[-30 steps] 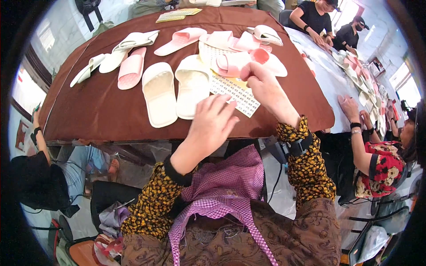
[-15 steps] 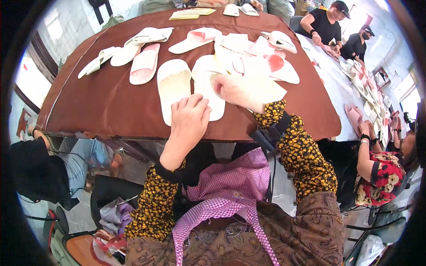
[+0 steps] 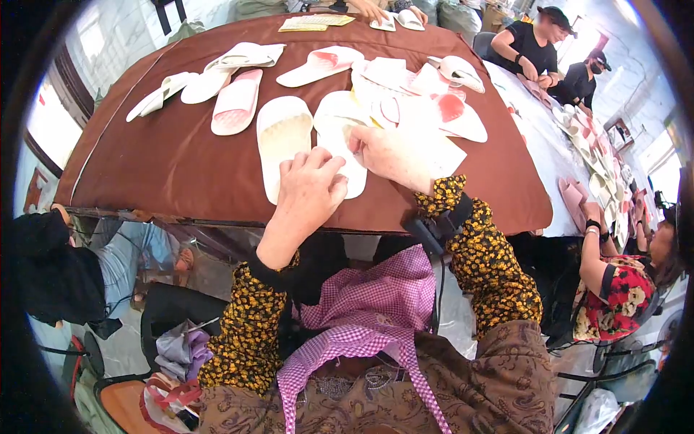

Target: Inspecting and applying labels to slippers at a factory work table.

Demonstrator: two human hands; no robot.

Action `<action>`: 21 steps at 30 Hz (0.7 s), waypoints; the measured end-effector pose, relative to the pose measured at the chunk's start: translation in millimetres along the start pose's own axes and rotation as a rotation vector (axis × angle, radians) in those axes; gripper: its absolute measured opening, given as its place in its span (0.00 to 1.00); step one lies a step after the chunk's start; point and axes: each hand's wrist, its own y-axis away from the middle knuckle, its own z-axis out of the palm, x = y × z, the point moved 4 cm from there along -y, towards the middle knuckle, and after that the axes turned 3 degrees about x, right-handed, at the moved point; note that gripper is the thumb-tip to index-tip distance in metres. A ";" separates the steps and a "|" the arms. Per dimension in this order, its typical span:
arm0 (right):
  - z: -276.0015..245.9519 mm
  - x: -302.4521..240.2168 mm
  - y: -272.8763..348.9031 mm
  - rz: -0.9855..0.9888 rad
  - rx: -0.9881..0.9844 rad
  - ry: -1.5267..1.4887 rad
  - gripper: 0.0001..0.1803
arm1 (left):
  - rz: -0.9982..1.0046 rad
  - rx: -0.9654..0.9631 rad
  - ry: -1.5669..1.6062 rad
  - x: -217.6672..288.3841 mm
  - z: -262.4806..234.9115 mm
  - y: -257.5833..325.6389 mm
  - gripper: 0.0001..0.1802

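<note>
Two off-white slippers lie side by side before me on a brown-covered table, toes away. My left hand [image 3: 311, 186] has bent fingers pressed on the near half of the right-hand slipper [image 3: 340, 108], its back partly over the left-hand slipper [image 3: 284, 130]. With fingers curled in a pinch, my right hand [image 3: 387, 150] is on the right side of that same right-hand slipper. Whatever its fingertips hold is hidden. A pale flat sheet [image 3: 442, 154] lies beside and partly behind my right hand. The thumb of my left hand is close to the slipper's near end.
Pink slippers [image 3: 237, 105], white slippers [image 3: 165, 95] and pale pieces [image 3: 387, 72] are spread over the brown cloth [image 3: 173, 159]. Yellow sheets [image 3: 314, 23] lie at the far edge. Several people work around, some at a table [image 3: 538, 137] on the right heaped with slippers.
My hands stay at the same slipper with barely any shift. At the far edge, another person's hand has come in by the small white slippers. The view has moved slightly.
</note>
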 end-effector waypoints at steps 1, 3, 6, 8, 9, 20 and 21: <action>-2.3 0.5 1.7 0.044 0.005 0.033 0.06 | 0.001 0.000 0.000 -0.1 0.1 -0.1 0.14; -7.2 -0.9 3.0 0.088 0.010 0.066 0.07 | -0.012 -0.019 0.007 -0.3 0.7 -0.2 0.14; -17.3 -7.6 6.5 0.057 0.081 -0.117 0.10 | -0.011 -0.006 0.009 0.2 -0.3 0.0 0.14; -16.0 -8.1 15.3 0.101 -0.066 0.113 0.13 | -0.015 -0.009 0.010 -0.3 -0.2 0.0 0.14; -12.8 -9.5 21.3 0.138 -0.098 0.108 0.13 | -0.020 -0.013 0.013 -0.6 0.4 0.2 0.14; 7.0 -28.9 43.2 -0.127 -0.026 0.600 0.18 | -0.012 0.001 -0.009 -1.5 2.3 -0.3 0.14; 5.1 -29.3 44.9 -0.141 -0.031 0.541 0.19 | -0.015 -0.008 -0.002 -1.7 1.9 -0.5 0.14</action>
